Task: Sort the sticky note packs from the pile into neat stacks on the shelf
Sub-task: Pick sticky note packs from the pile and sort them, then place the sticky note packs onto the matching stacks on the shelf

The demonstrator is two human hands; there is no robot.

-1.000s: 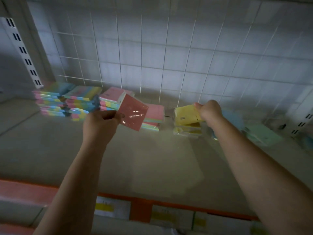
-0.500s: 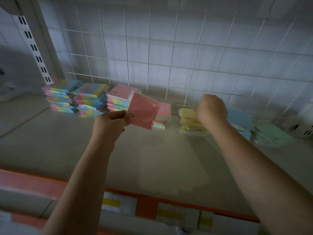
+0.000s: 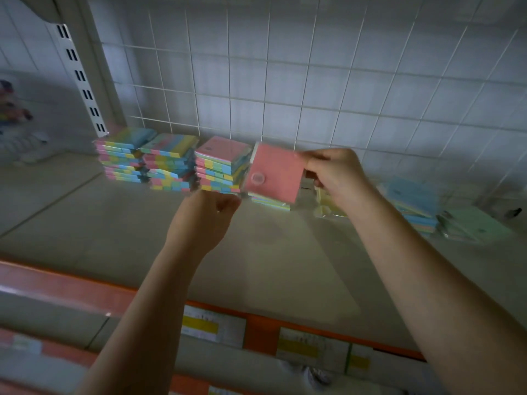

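Observation:
A pink sticky note pack (image 3: 273, 175) in clear wrap is held tilted above the shelf (image 3: 256, 258). My right hand (image 3: 333, 175) pinches its upper right edge. Just under its lower left corner is my left hand (image 3: 212, 209), fingers curled; whether it still touches the pack is unclear. Three neat multicolour stacks (image 3: 171, 163) stand at the back left. A low pastel stack (image 3: 271, 202) lies right below the pink pack. Loose yellow packs (image 3: 328, 208) lie partly hidden behind my right wrist, with blue packs (image 3: 413, 201) and a green pack (image 3: 473, 226) further right.
A white wire grid (image 3: 285, 81) closes the shelf's back. A slotted upright (image 3: 82, 81) stands at the back left. The orange front rail (image 3: 259, 329) carries price labels (image 3: 214, 327). Bare shelf surface lies in front of the stacks.
My right hand left the yellow packs on the shelf and came over to pinch the pink pack. The pack swung more upright, and my left hand dropped to its lower corner.

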